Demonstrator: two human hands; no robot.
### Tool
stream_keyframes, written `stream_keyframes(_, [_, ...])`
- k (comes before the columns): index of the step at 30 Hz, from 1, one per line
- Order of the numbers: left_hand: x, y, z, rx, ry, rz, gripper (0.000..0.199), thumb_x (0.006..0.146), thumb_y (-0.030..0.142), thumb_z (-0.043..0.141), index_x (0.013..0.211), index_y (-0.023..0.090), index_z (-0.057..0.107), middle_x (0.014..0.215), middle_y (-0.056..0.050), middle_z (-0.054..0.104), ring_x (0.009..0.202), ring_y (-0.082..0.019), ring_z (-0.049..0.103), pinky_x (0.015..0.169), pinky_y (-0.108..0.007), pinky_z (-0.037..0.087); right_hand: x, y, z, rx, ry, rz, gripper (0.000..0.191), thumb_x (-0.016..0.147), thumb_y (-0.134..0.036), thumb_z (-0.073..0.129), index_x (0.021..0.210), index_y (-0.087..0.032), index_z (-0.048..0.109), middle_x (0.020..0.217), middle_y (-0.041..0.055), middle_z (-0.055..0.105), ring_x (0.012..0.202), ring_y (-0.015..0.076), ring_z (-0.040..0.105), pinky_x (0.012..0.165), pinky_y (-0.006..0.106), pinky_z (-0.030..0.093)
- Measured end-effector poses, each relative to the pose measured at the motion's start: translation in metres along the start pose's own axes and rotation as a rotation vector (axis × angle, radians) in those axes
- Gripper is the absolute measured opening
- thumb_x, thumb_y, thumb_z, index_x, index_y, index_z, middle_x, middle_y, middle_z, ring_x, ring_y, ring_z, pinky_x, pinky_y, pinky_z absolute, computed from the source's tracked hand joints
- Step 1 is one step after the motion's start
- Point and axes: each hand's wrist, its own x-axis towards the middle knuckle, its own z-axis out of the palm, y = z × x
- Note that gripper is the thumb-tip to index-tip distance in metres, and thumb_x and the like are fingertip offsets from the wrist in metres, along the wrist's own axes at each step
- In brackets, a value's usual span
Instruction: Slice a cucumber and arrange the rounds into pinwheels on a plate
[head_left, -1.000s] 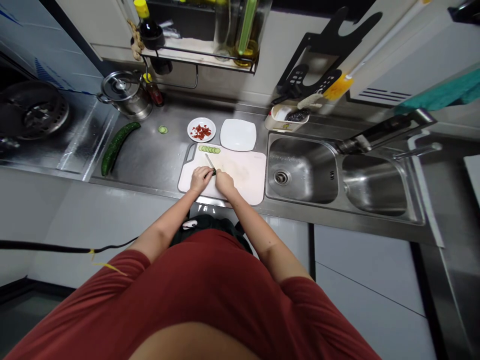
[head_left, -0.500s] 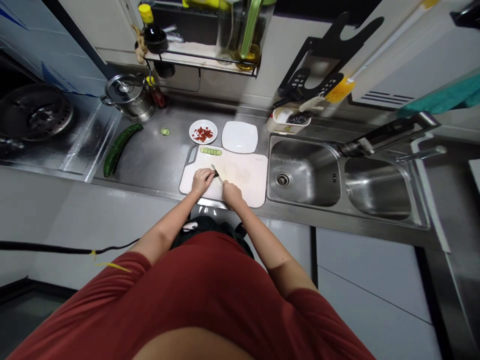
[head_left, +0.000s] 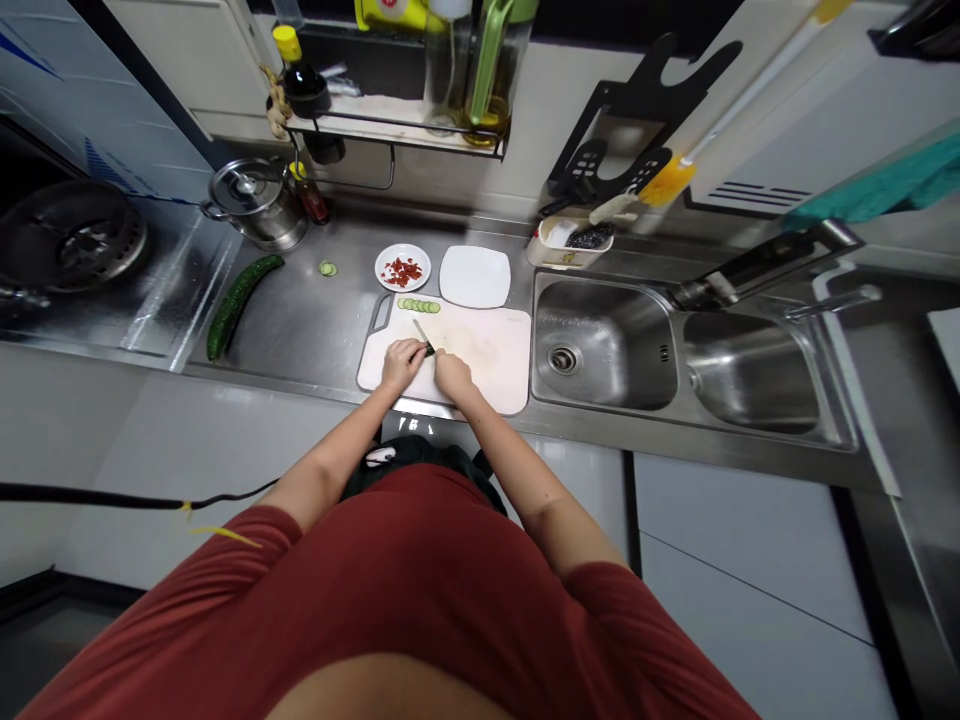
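My left hand (head_left: 403,364) is closed on a small dark green cucumber piece (head_left: 429,349) over the left part of the white cutting board (head_left: 491,375). My right hand (head_left: 452,377) grips a knife (head_left: 421,330), its blade pointing up and left beside the cucumber piece. A row of pale green cucumber slices (head_left: 418,306) lies along the board's top left edge. Behind the board are a white plate with chopped red pieces (head_left: 403,268) and a bare white square plate (head_left: 475,277). My fingers partly hide the cucumber piece.
A long cucumber (head_left: 238,300) and a few slices (head_left: 328,268) lie on the steel counter at left. A lidded pot (head_left: 259,205) and a red bottle (head_left: 311,195) stand behind. The double sink (head_left: 607,345) is at right, with a utensil holder (head_left: 570,245) behind. A shelf (head_left: 397,127) hangs above.
My right hand and the knife have shifted slightly left, closer to my left hand. The whole view has moved a little.
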Motion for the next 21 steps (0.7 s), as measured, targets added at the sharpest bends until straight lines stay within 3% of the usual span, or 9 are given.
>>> stream_keyframes(7, [0.0,0.001,-0.001,0.025,-0.005,0.006,0.027,0.095,0.035,0.045,0.099,0.021,0.068,0.101,-0.007,0.069,0.096,-0.02,0.06,0.088,-0.037,0.042,0.003,-0.001,0.001,-0.01,0.022,-0.008,0.03,0.091,-0.006,0.034,0.116,-0.012,0.05,0.106,0.0143,0.067,0.099,0.0218,0.065,0.08,0.03,0.049])
stream_keyframes(21, [0.0,0.0,0.001,0.011,0.03,0.036,0.025,0.094,0.035,0.046,0.097,0.021,0.067,0.099,-0.007,0.07,0.094,-0.02,0.061,0.086,-0.037,0.043,-0.036,0.018,0.011,-0.035,-0.016,0.01,0.029,0.088,-0.003,0.039,0.113,-0.011,0.052,0.105,0.0174,0.066,0.099,0.0242,0.065,0.079,0.032,0.049])
